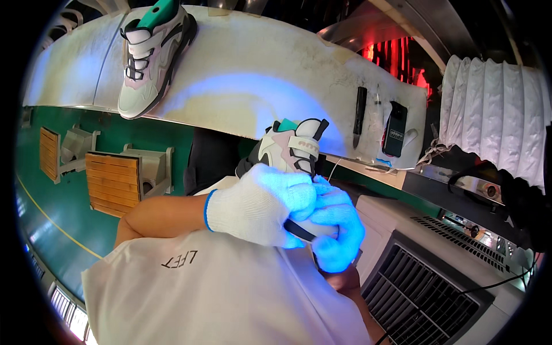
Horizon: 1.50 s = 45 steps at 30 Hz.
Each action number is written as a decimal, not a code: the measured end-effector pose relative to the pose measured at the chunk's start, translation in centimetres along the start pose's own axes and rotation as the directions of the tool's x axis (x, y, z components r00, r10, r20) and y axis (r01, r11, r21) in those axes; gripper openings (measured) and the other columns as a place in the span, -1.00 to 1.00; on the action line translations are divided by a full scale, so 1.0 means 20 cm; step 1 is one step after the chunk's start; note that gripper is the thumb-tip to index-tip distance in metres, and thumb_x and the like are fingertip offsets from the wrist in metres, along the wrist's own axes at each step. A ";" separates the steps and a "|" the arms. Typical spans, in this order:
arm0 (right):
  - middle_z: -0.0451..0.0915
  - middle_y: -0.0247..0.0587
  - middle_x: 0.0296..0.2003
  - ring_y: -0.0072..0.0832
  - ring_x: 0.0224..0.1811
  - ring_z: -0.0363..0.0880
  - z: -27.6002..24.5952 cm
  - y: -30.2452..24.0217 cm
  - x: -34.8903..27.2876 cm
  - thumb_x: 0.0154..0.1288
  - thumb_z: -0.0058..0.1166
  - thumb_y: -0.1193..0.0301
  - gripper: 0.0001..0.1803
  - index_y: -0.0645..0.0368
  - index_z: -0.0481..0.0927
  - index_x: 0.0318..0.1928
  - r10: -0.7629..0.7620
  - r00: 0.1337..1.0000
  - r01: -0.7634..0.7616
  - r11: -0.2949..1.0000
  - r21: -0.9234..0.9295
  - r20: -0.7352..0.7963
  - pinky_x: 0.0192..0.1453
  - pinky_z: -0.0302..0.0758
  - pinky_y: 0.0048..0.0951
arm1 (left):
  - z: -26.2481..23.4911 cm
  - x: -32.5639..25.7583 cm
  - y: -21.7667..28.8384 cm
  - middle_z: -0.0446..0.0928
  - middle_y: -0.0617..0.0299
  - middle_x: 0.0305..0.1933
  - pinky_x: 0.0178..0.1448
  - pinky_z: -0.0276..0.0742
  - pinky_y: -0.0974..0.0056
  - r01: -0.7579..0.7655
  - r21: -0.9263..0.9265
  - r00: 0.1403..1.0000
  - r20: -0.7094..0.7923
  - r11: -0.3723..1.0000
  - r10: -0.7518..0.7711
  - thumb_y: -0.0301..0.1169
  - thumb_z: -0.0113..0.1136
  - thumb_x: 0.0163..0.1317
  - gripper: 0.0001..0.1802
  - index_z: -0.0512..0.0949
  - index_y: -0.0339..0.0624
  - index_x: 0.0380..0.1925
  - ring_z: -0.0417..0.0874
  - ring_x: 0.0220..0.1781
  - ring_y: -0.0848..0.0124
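Note:
A white, pink and black sneaker (283, 150) is held close to my body, at the near edge of the bench, with a bit of green insert showing in its opening. My left hand (253, 198), in a white knit glove with a blue cuff edge, is closed on its front part. From the other side my right hand (340, 227), also gloved, wraps round the toe. Blue light falls on both gloves. Part of the toe and sole is hidden by my fingers. A matching sneaker (150, 63) with a green last in it stands at the left on the bench.
On the pale bench (247, 63), a black-handled tool (359, 118) and a black phone-like device (395, 129) lie to the right. A ribbed white duct (494, 109) hangs at far right, above a vented machine (425, 287). Wooden-topped seats (113, 181) stand on the green floor.

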State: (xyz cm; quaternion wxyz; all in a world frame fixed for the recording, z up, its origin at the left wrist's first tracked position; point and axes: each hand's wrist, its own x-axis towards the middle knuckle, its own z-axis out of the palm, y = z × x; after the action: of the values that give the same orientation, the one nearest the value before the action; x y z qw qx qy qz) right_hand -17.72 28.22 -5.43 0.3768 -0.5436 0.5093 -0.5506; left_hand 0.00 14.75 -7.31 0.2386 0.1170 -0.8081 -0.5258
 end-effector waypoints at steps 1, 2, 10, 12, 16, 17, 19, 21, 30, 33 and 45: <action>0.72 -0.06 0.02 0.00 0.25 0.71 -0.01 -0.02 0.02 0.37 0.42 0.26 -0.67 0.18 0.67 0.00 0.002 1.000 -0.001 1.000 -0.008 0.026 0.70 0.31 0.37 | 0.02 0.00 -0.01 0.60 0.13 -0.25 -0.25 0.69 0.02 -0.004 0.004 1.000 -0.010 1.000 0.004 -0.13 0.73 -0.08 -0.49 0.56 -0.05 -0.32 0.77 -0.32 0.04; 0.72 -0.07 0.01 0.00 0.24 0.71 0.00 -0.04 0.05 0.36 0.42 0.29 -0.68 0.18 0.67 0.00 0.003 0.999 -0.002 1.000 -0.016 0.054 0.70 0.31 0.37 | 0.03 0.00 -0.02 0.60 0.13 -0.25 -0.25 0.70 0.02 -0.008 0.008 1.000 -0.022 1.000 0.008 -0.13 0.73 -0.08 -0.48 0.55 -0.05 -0.30 0.77 -0.32 0.04; 0.74 0.01 0.09 0.02 0.24 0.76 0.05 -0.21 0.21 0.16 0.74 0.43 -0.51 0.26 0.73 0.03 -0.031 0.976 0.143 0.836 -0.529 0.215 0.48 0.60 0.22 | -0.12 0.00 -0.06 0.60 0.10 -0.13 -0.20 0.71 -0.01 -0.049 -0.069 0.999 0.013 0.996 0.050 -0.14 0.75 -0.02 -0.45 0.56 -0.04 -0.17 0.78 -0.21 0.00; 0.72 0.09 0.24 0.14 0.42 0.69 0.06 -0.20 0.23 0.06 0.85 0.30 -0.25 0.28 0.69 0.19 -0.013 0.981 0.100 0.891 -0.443 0.194 0.53 0.61 0.21 | -0.14 -0.02 -0.11 0.64 0.15 -0.10 -0.17 0.73 0.02 -0.135 -0.123 0.988 -0.093 0.983 0.124 -0.11 0.80 0.01 -0.45 0.60 -0.04 -0.17 0.79 -0.17 0.05; 0.62 0.33 0.39 0.32 0.56 0.56 0.09 -0.22 0.25 0.07 0.84 0.30 -0.09 0.23 0.60 0.39 0.098 0.979 0.003 0.870 -0.493 0.178 0.59 0.58 0.23 | -0.10 -0.13 -0.22 0.63 0.10 0.12 -0.02 0.76 -0.01 -0.053 -0.121 0.913 -0.408 0.991 -0.001 -0.20 0.84 -0.15 -0.30 0.61 -0.08 -0.02 0.77 -0.01 0.02; 0.62 0.33 0.38 0.33 0.53 0.58 0.08 -0.22 0.26 0.07 0.83 0.29 -0.11 0.22 0.62 0.37 0.108 0.973 0.006 0.870 -0.493 0.202 0.57 0.60 0.24 | -0.08 -0.19 -0.24 0.64 0.09 0.10 0.00 0.76 -0.01 0.018 -0.136 0.904 -0.421 0.991 -0.074 -0.21 0.85 -0.19 -0.27 0.60 -0.09 -0.02 0.77 -0.02 0.02; 0.62 0.31 0.35 0.34 0.48 0.63 0.07 -0.24 0.29 0.07 0.82 0.30 -0.20 0.16 0.70 0.31 0.112 0.959 0.043 0.849 -0.526 0.259 0.53 0.65 0.27 | -0.04 -0.29 -0.29 0.65 0.08 0.02 0.01 0.75 -0.01 0.137 -0.216 0.913 -0.351 0.967 -0.208 -0.22 0.86 -0.23 -0.26 0.59 -0.10 -0.05 0.75 -0.04 0.02; 0.63 0.27 0.32 0.32 0.44 0.67 0.08 -0.26 0.35 0.07 0.81 0.30 -0.29 0.07 0.78 0.26 0.110 0.946 0.076 0.839 -0.539 0.304 0.48 0.69 0.29 | -0.05 -0.29 -0.32 0.59 0.10 -0.20 -0.12 0.67 -0.04 0.141 -0.242 0.923 -0.320 0.960 -0.216 -0.19 0.84 -0.21 -0.32 0.56 -0.11 -0.15 0.70 -0.15 -0.01; 0.64 0.02 0.17 0.11 0.23 0.78 0.08 -0.25 0.39 0.03 0.83 0.31 -0.39 -0.11 0.88 0.15 0.077 0.961 0.104 0.790 -0.604 0.266 0.34 0.81 0.29 | -0.13 -0.09 -0.32 0.44 0.24 -0.27 -0.28 0.48 0.07 -0.309 0.053 0.925 -0.216 0.950 0.313 -0.15 0.48 0.07 -0.71 0.56 0.07 -0.33 0.55 -0.28 0.19; 0.67 0.03 0.16 0.10 0.23 0.78 0.02 -0.21 0.35 -0.02 0.83 0.33 -0.40 -0.12 0.89 0.10 0.023 0.972 0.117 0.816 -0.566 0.234 0.33 0.82 0.29 | -0.15 0.00 -0.34 0.50 0.26 -0.25 -0.26 0.58 0.09 -0.294 -0.090 0.943 -0.188 0.951 0.274 -0.16 0.59 0.05 -0.65 0.61 0.05 -0.28 0.65 -0.24 0.19; 0.78 0.05 0.22 0.10 0.29 0.78 -0.28 0.44 0.11 -0.10 0.83 0.39 -0.33 0.00 0.86 0.12 -0.151 0.988 0.138 0.962 -0.236 -0.035 0.36 0.79 0.21 | -0.09 0.32 -0.27 0.61 0.15 -0.11 -0.16 0.71 0.01 0.036 0.225 0.997 0.057 0.974 -0.050 -0.27 0.69 -0.06 -0.40 0.56 0.02 -0.03 0.78 -0.13 0.07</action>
State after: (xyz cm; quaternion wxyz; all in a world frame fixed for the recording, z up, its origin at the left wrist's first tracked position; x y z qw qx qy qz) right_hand -24.79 25.23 -12.92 0.2559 -0.6050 0.5389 -0.5273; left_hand -4.88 8.34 -9.90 0.1873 0.1442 -0.8664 -0.4398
